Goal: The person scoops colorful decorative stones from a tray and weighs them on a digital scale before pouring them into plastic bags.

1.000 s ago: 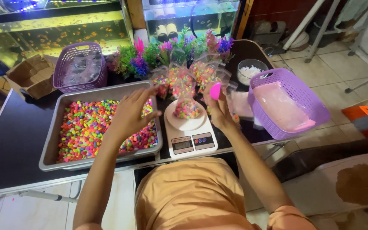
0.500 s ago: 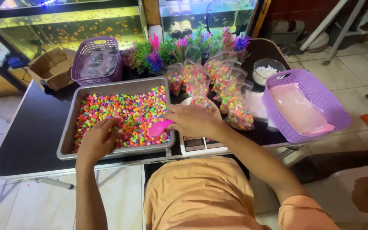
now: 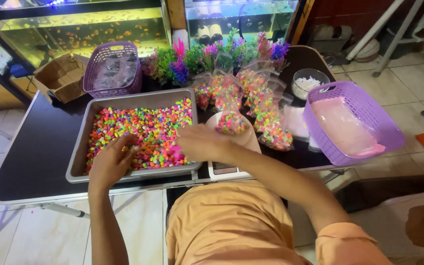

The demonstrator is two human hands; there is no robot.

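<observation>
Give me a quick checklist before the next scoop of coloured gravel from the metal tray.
1. Right hand on the pink scoop: ok, scoop tip is down in the gravel at the tray's near right.
2. Left hand in the rectangular metal tray: ok, resting on the multicoloured gravel.
3. Gravel supply: ok, tray bottom is mostly covered.
4. Clear bag of gravel on the white scale: ok, sitting on the pan.
5. Scale reading: cannot tell, the forearm covers it.
6. Lilac plastic basket at the right: ok, on the black table.
</observation>
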